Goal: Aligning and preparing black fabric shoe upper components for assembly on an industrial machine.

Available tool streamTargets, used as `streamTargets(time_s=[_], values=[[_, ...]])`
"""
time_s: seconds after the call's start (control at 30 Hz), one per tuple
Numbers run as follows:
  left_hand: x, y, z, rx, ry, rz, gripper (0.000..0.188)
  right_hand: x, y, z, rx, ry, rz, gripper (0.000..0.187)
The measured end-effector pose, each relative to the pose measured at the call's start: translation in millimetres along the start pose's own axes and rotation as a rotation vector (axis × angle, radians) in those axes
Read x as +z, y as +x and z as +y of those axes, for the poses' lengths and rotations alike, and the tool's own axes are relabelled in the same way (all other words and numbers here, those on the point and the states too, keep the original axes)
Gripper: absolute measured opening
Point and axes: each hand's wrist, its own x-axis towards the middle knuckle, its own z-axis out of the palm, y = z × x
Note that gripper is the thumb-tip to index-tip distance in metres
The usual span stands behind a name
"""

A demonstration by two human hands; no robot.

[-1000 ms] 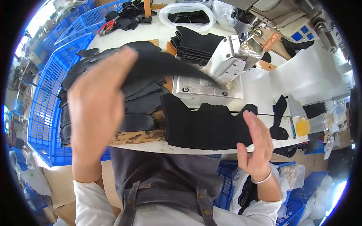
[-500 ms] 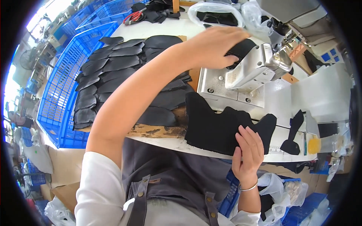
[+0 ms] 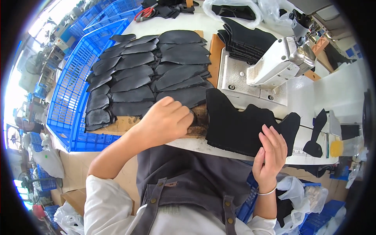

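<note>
My left hand point(image 3: 166, 121) is curled at the near edge of the wooden board, its fingers closed on a dark leather-like piece point(image 3: 193, 116); only a dark edge of it shows beside the fingers. Overlapping rows of similar black pieces point(image 3: 133, 78) cover the board just beyond. My right hand point(image 3: 272, 154) lies flat, fingers extended, on the right part of a black fabric panel point(image 3: 235, 129) with a curved, notched far edge. The panel rests at the table's front edge, below the sewing machine point(image 3: 274, 68).
A folded stack of black fabric point(image 3: 248, 39) stands left of the machine head. Blue crates point(image 3: 66, 98) flank the board's left side. Red-handled scissors point(image 3: 145, 12) lie at the back. A narrow black piece point(image 3: 315, 135) lies right of the panel. Plastic bags point(image 3: 291, 196) hang below the table.
My left hand has come back from the fabric stack beside the machine to the board's near edge, and its fingers have closed. My right hand stays on the panel. The view has shifted slightly.
</note>
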Motion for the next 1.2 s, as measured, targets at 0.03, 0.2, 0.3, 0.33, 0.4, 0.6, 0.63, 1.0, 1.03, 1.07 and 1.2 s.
streamTargets(time_s=[0.03,0.2,0.3,0.33,0.4,0.6,0.63,1.0,1.03,1.07,1.2], values=[[-2,-3,0,-0.061,0.001,0.056,0.010,0,0,-1,-0.001,-0.004,0.001,0.030],[-18,-35,-10,-0.882,-0.789,0.476,0.016,1,-2,-5,0.040,0.078,0.016,0.031],[-34,-49,-2,-0.922,-1.163,0.824,0.019,-3,-20,-14,-0.107,0.125,0.202,0.033],[-35,-47,8,-0.922,-1.170,0.822,0.019,-8,-21,-24,-0.167,0.159,0.165,0.035],[-48,-32,34,-0.561,-1.317,0.725,0.018,-4,-4,-48,-0.157,0.504,0.129,0.042],[-36,-2,78,-0.387,-1.866,0.322,0.020,1,-6,-63,0.281,1.167,-0.205,0.037],[-31,-1,79,-0.392,-1.912,0.329,0.024,-5,-13,-55,0.323,1.185,-0.313,0.030],[-21,98,45,-0.366,-1.136,-0.396,0.029,-60,49,12,0.440,0.672,-0.560,0.028],[-13,99,48,-0.394,-1.158,-0.331,0.039,-57,51,16,0.407,0.627,-0.583,0.031],[-9,100,49,-0.390,-1.162,-0.337,0.039,-56,53,19,0.415,0.626,-0.583,0.031],[-4,101,47,-0.300,-0.968,-0.278,0.041,-54,61,22,0.473,0.551,-0.721,0.036]])
